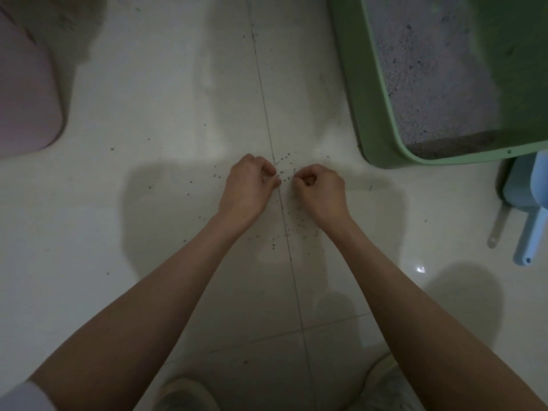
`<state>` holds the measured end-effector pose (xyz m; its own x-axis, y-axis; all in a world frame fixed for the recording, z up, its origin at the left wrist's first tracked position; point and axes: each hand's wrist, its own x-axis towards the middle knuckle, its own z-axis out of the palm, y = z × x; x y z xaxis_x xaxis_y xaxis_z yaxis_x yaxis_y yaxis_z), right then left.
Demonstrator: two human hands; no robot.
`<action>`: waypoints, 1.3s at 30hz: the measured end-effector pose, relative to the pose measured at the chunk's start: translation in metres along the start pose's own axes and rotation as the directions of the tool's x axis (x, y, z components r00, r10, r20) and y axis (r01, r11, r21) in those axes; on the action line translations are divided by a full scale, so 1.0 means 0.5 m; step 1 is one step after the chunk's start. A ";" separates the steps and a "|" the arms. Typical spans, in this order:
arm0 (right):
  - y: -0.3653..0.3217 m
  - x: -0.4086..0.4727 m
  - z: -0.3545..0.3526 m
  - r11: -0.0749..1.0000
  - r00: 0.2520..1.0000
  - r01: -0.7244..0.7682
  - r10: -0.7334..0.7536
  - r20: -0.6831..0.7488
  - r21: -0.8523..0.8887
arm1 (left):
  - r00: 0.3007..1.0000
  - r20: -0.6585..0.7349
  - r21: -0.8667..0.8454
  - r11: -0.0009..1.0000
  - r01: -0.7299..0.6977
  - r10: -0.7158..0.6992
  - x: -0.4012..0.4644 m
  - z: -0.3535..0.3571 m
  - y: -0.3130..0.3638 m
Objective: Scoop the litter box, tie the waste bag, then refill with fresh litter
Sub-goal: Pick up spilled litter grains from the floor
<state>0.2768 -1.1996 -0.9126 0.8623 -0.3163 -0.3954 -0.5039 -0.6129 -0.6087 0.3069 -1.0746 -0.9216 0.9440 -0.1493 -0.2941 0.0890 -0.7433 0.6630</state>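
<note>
My left hand (249,185) and my right hand (320,188) are low over the white tile floor (166,120), close together, fingers curled. Their fingertips pinch at scattered dark litter grains (286,164) along the tile seam; whatever is inside the fingers is too small to see. The green litter box (370,114) stands at the upper right, a short way beyond my right hand. Grey litter (427,84) covers its bottom. A pale blue scoop (530,221) lies on the floor at the right edge.
A pale pink rounded object (26,99) sits at the left edge. My shoes (184,396) show at the bottom. More grains (296,229) lie under my right wrist. A slim white handle (498,226) lies beside the scoop.
</note>
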 end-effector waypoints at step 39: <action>-0.035 0.057 -0.019 0.983 0.997 -0.076 0.072 0.032 0.166 | 0.901 0.371 -0.876 0.240 0.420 -0.224 -0.057 -0.124 -0.083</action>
<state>0.3104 -1.2047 -0.9068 0.8219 -0.3360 -0.4600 -0.5693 -0.4582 -0.6826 0.2962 -0.9991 -0.8979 0.7133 -0.2098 -0.6687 0.6954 0.3301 0.6383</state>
